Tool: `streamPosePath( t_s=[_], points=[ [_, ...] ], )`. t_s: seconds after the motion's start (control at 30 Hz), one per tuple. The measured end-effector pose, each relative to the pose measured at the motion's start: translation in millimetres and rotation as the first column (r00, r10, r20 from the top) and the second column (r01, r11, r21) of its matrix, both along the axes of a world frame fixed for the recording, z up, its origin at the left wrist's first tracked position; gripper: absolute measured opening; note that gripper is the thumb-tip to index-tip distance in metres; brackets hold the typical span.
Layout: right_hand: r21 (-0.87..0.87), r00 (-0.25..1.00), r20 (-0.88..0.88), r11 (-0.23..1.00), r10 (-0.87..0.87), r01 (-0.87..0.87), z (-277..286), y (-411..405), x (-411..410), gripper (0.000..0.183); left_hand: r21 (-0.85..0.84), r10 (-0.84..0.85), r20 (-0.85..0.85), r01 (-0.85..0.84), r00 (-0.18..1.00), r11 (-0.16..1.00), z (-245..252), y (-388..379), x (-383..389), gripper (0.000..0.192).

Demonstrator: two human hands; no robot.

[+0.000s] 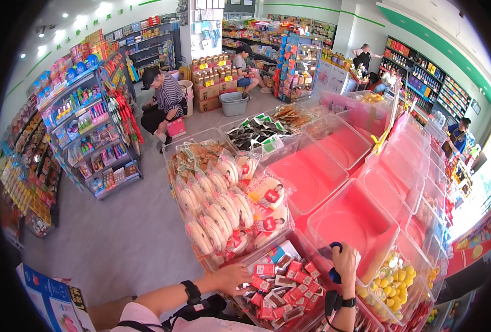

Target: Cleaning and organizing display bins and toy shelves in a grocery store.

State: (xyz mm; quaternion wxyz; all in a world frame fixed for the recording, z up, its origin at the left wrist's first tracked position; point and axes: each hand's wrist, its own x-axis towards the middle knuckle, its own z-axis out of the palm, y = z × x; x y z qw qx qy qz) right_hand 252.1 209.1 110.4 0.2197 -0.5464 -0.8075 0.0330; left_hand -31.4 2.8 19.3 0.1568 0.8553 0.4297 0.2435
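Note:
My left hand (234, 279) reaches over the near-left side of a clear plastic bin of small red-and-brown wrapped snack packs (285, 290). Its fingers touch the packs at the left edge; whether they grip one is hard to tell. My right hand (346, 263) is closed around a dark blue object (335, 276) with a loop at its top, above the bin's right side. The object's kind is unclear, as the fingers hide part of it. Behind the packs, a white printed sheet or bag (286, 252) lies in the bin. Bagged round cakes (218, 218) fill the bin beyond my left hand.
Bare clear bins (349, 211) on a red stand are to the right, and yellow-capped cups (394, 286) lie nearer. Bins of dark packets (256, 132) stand farther off. A shelf rack (92, 137) borders the grey floor (142, 232). A person in a striped shirt (168, 95) crouches ahead.

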Motion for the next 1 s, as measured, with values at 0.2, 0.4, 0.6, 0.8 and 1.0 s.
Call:
streamPosePath(
  t_s=[0.2,0.4,0.6,0.8,1.0],
  points=[
    [-0.01,0.994,-0.052,0.995,-0.098,0.098,6,-7,3,0.024,-0.002,0.003,0.023,-0.003,1.0,1.0,8,6,5,0.027],
    [-0.06,0.986,-0.121,0.992,-0.115,0.108,6,-4,-2,0.026,0.041,0.057,-0.065,-0.054,0.996,0.998,15,5,5,0.028],
    [-0.082,0.948,-0.285,0.989,-0.142,0.124,0,-6,12,0.026,0.063,0.023,-0.073,-0.018,0.997,0.998,11,8,11,0.027],
    [-0.091,0.94,-0.304,0.986,-0.158,0.136,-4,-4,9,0.027,0.077,0.046,-0.066,-0.04,0.997,0.996,11,6,7,0.027],
    [-0.099,0.949,-0.274,0.986,-0.156,0.133,1,-6,6,0.027,0.091,0.056,-0.062,-0.05,0.996,0.995,17,7,6,0.028]
  ],
)
